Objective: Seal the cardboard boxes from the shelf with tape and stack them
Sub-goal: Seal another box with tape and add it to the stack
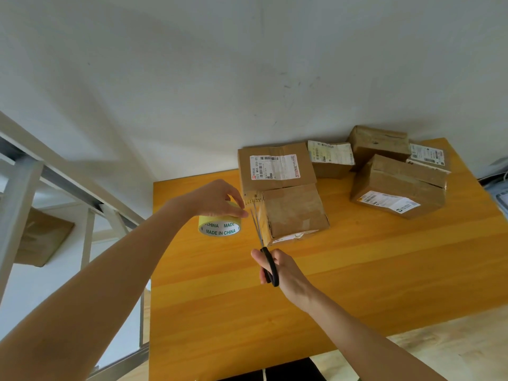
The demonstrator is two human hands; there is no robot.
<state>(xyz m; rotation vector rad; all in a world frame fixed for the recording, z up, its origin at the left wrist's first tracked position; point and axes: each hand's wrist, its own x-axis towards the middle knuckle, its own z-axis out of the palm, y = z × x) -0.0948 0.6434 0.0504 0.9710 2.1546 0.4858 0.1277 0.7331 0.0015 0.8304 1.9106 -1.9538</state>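
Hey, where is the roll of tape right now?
In the head view, the tape roll is in the left hand at the left side of the table, just left of the scissors and the nearest box.

**Yellow, brown and orange in front of me**

My yellow tape roll (220, 225) has a white inner ring printed with green capital letters. My black-handled metal scissors (270, 265) have dull grey blades. The wooden table (357, 270) is orange-yellow with darker grain streaks. The small square cardboard box (295, 210) nearest me is plain brown. The flat cardboard box (275, 185) behind it is brown too, and its white label carries black barcodes and a red mark. The painted wall (220, 78) is off-white with faint dark scuffs.
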